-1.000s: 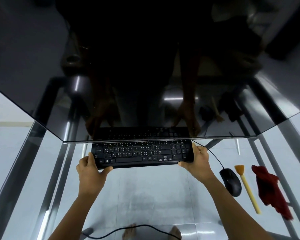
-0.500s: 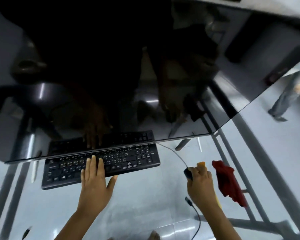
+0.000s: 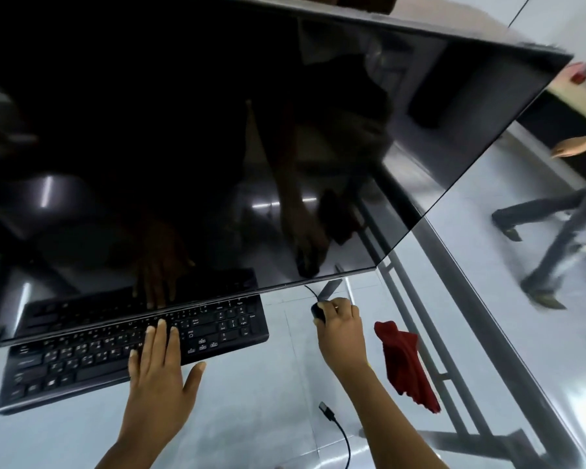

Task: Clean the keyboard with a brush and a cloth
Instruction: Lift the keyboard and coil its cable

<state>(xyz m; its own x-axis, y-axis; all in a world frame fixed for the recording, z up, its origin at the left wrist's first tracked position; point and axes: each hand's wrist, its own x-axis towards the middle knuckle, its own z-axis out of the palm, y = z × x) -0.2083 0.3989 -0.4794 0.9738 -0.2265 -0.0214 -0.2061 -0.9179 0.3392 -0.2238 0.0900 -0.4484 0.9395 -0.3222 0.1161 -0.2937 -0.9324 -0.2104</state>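
Observation:
The black keyboard [image 3: 82,363] lies on the glass desk, its far edge under the monitor. My left hand [image 3: 159,370] rests flat on its middle keys with straight fingers and the thumb spread off the front edge. My right hand [image 3: 342,330] is curled over the black mouse [image 3: 317,312], to the right of the keyboard. A crumpled red cloth [image 3: 403,363] lies just right of that wrist. The brush is hidden, apart from a possible sliver of yellow beside my right forearm.
A large dark monitor [image 3: 217,130] overhangs the back of the glass desk [image 3: 257,418] and mirrors my hands. A loose black cable with a plug [image 3: 327,410] lies near my right forearm. Another person [image 3: 562,211] walks past on the right, beyond the desk frame.
Both hands left the keyboard's ends. The left now lies flat on the keys. The right went to the mouse and brush area and now covers the mouse. The view swung right.

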